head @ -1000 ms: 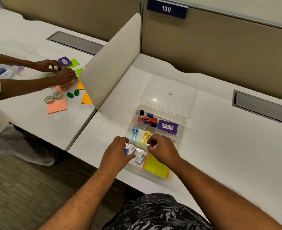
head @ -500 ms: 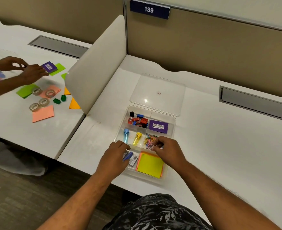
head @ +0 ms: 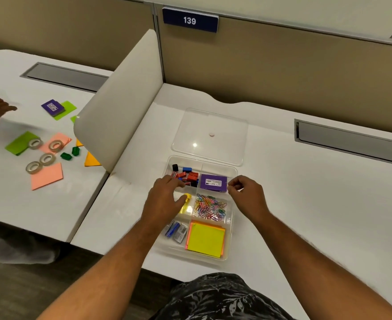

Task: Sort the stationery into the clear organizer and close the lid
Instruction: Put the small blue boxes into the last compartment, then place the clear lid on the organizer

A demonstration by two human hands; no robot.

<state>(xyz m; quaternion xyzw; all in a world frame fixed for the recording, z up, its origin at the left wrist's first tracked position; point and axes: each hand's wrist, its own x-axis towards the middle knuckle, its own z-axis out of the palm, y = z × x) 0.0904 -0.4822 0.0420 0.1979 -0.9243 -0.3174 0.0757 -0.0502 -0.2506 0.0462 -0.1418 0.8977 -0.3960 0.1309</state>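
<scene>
Clear plastic all round: the organizer (head: 230, 227) sits at the near edge of the desk (head: 317, 204), and its lid (head: 222, 125) lies flat just behind it, touching or nearly touching the far wall. The compartments look full: sharpeners (head: 187, 175) far left, a purple box (head: 213, 182) far right, a yellow tube (head: 185, 203) mid left, paper clips (head: 210, 207) mid right, small packets (head: 176, 230) near left, sticky notes (head: 205, 239) near right. With nothing loose on this desk, I judge sorting done and the lid the step left. The left hand (head: 165, 199) hangs over the left compartments, fingers loosely bent and together, reaching toward the sharpeners; I cannot tell if they touch anything. The right hand (head: 248, 195) hovers at the organizer's right wall beside the purple box, thumb and forefinger drawn together; whether something tiny is pinched there I cannot tell. The lid should be light, thin, a bit flexible and slick, so it may bow or slide if lifted by one corner. Taking it by its two side edges, one hand each, seems safest, then lowering it squarely and pressing at the rim. The clips are light and scatter easily, so the organizer should not be jolted.
</scene>
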